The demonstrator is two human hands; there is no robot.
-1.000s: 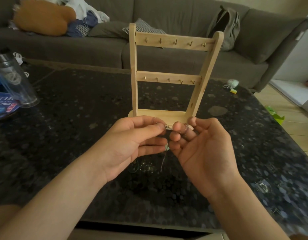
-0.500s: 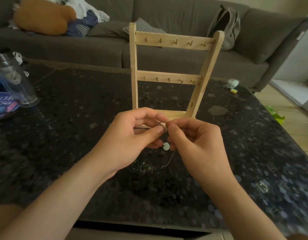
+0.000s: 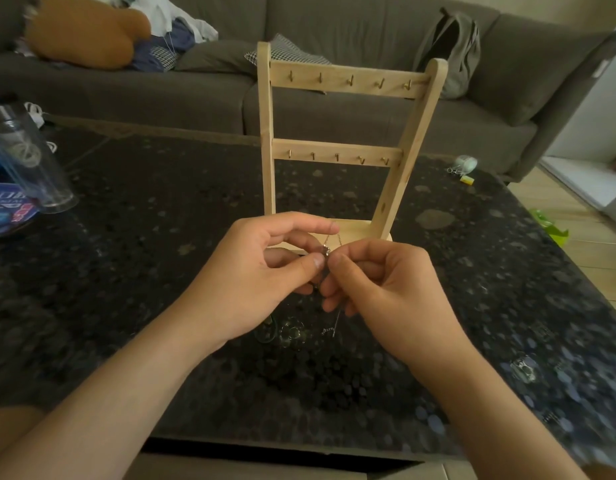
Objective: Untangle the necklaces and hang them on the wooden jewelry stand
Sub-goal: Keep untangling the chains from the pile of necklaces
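Fine necklace chain (image 3: 337, 319), centre frame: light, limp, snag-prone; left hand (image 3: 265, 275) and right hand (image 3: 386, 289) pinch its clasp, likely best hold.

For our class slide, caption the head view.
Left hand and right hand pinch a necklace chain before the wooden stand.
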